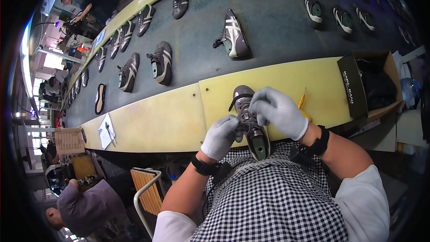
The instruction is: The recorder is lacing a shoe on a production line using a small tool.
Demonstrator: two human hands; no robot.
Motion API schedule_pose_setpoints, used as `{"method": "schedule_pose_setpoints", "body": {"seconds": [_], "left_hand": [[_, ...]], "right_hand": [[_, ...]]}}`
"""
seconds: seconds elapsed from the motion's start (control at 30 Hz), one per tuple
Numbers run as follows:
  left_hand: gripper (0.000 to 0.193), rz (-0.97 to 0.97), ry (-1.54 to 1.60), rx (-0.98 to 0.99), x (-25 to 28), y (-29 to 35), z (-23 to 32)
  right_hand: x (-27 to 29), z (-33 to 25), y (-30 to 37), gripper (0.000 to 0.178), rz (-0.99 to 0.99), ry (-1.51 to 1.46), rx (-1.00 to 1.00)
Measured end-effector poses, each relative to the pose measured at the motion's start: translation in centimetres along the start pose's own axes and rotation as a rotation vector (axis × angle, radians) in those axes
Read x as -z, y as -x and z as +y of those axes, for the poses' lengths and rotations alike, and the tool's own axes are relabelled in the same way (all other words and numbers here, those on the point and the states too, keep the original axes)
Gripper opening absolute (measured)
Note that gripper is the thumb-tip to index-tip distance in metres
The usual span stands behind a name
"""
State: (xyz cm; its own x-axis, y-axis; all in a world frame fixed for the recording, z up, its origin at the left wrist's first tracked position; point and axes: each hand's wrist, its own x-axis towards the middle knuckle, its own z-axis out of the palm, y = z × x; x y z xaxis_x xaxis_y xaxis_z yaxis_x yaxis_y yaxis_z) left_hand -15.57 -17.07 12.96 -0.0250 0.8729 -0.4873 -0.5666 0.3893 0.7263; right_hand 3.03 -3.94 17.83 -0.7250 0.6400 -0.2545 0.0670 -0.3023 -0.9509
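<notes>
A dark grey sneaker (244,104) with pale stripes rests on the yellow bench edge, toe away from me and its green insole (258,145) toward my apron. On its left side, my left hand (222,136), in a white glove, pinches at the dark shoelace (242,126) by the lower eyelets. My right hand (280,113), gloved the same way, curls over the right side of the lacing with fingertips bent together; what they hold is hidden. A loose black lace end (233,102) sticks out near the toe. Beside my right hand lies a yellow-handled pointed tool (302,103).
Beyond the bench runs a dark green conveyor belt (197,49) carrying several similar sneakers (234,33) and a lone insole (100,99). An open black box (354,85) stands at right. Paper with tweezers (106,131) lies left. People (92,206) work at left.
</notes>
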Motion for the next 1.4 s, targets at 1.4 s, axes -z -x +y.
{"method": "schedule_pose_setpoints", "body": {"seconds": [1.4], "left_hand": [[0.045, 0.019, -0.041, -0.069, -0.8, 0.6, 4.4]], "right_hand": [[-2.7, 3.1, -0.4, 0.022, -0.072, 0.409, 0.036]]}}
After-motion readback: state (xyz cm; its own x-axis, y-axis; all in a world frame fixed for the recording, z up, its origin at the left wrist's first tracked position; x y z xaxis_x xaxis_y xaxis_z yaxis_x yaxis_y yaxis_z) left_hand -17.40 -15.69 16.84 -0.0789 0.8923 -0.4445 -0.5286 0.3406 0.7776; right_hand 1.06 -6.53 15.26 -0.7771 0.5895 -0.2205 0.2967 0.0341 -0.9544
